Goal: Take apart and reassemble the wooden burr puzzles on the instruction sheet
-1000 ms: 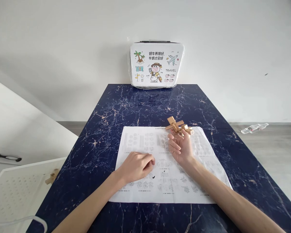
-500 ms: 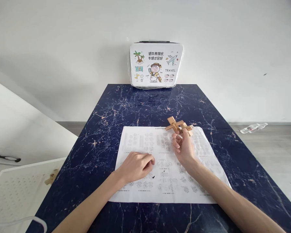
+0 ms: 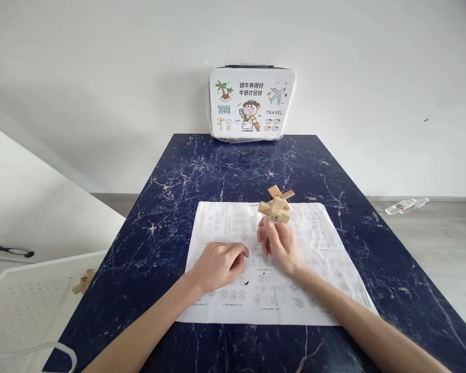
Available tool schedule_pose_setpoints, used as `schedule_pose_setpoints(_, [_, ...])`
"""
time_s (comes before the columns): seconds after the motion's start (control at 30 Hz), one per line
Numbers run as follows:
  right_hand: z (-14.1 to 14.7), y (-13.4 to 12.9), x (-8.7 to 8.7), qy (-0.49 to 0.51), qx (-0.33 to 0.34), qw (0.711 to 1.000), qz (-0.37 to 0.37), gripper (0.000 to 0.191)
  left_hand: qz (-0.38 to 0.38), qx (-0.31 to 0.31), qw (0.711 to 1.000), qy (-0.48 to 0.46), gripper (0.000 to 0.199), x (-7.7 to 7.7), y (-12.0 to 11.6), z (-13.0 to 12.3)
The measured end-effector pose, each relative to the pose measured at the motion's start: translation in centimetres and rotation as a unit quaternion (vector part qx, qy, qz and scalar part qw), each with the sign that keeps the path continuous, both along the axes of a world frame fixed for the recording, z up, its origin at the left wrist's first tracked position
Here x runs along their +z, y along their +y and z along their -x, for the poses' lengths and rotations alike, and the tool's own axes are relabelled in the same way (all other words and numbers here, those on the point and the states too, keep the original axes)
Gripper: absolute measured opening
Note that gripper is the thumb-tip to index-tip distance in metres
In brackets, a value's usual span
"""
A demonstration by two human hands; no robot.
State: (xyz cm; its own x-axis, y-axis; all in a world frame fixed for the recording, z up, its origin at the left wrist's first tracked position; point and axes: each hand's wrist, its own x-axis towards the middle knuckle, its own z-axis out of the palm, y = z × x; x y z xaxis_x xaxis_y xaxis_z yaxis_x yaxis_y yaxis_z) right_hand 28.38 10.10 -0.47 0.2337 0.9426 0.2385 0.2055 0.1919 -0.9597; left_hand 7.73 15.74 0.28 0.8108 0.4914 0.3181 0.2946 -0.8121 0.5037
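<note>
My right hand (image 3: 281, 246) holds a wooden burr puzzle (image 3: 274, 210) by its lower end, fingers pinched together, above the far part of the instruction sheet (image 3: 318, 269). Just behind it, partly covered by the held one, a second wooden puzzle piece (image 3: 285, 196) of crossed bars sits at the sheet's far edge. My left hand (image 3: 219, 267) rests on the left half of the sheet with its fingers curled in, and nothing shows in it. The sheet lies flat, printed with rows of small diagrams.
The dark blue marbled table (image 3: 202, 171) holds the sheet. A white printed case (image 3: 252, 103) leans on the wall at the far end. Left of the table, a white perforated surface (image 3: 27, 295) bears a small wooden piece (image 3: 83, 283). A clear bottle (image 3: 406, 205) lies on the floor at right.
My right hand has moved left with the held puzzle and turned it, so it now overlaps the other wooden piece. My left hand has stayed put.
</note>
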Motion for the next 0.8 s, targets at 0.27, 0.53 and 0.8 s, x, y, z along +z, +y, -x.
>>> schedule_pose_setpoints(0.27, [0.2,0.1,0.0,-0.188,0.095,0.977,-0.041,0.036,0.104,0.203,0.952,-0.205,0.015,1.1,0.5,-0.2])
schedule_pose_setpoints(0.53, [0.5,0.3,0.1,-0.225,0.109,0.966,-0.066,0.035,0.258,0.070,0.937,-0.224,0.047,1.9,0.8,0.2])
schedule_pose_setpoints(0.8, [0.5,0.2,0.7,-0.218,0.128,0.967,-0.038,0.036,0.361,0.045,0.915,-0.174,0.056,2.2,0.9,0.3])
